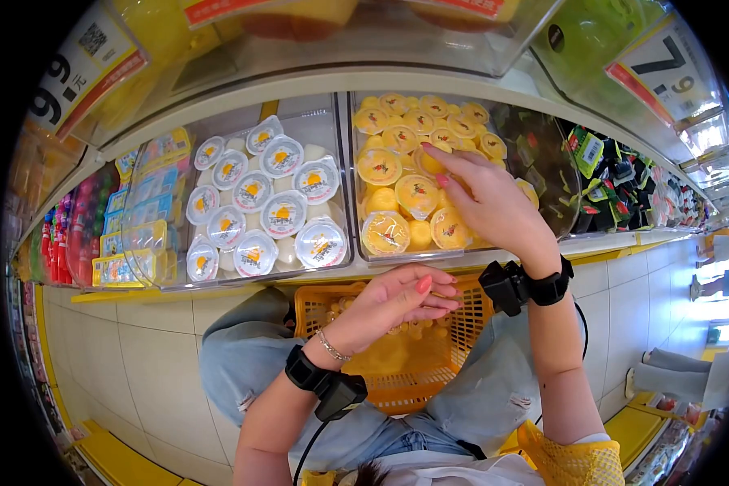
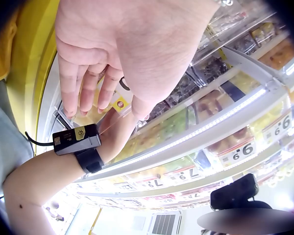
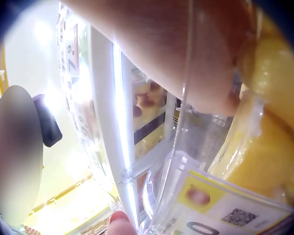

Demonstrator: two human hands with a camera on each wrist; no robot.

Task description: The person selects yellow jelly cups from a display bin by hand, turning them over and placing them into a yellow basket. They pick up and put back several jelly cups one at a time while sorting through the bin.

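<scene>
My right hand reaches into a clear bin of yellow jelly cups with printed lids. Its thumb and index finger lie on either side of one yellow cup; I cannot tell whether they pinch it. In the right wrist view that hand is a large blur at the top, beside big yellow cups. My left hand hovers over an orange basket, palm turned up, fingers loosely extended and holding nothing. The left wrist view shows its palm up close.
Left of the yellow cups, another bin holds white cups with foil lids. Dark packets fill a section on the right. A shelf lip with price tags overhangs the bins. The basket, with yellow cups inside, stands between my knees on a tiled floor.
</scene>
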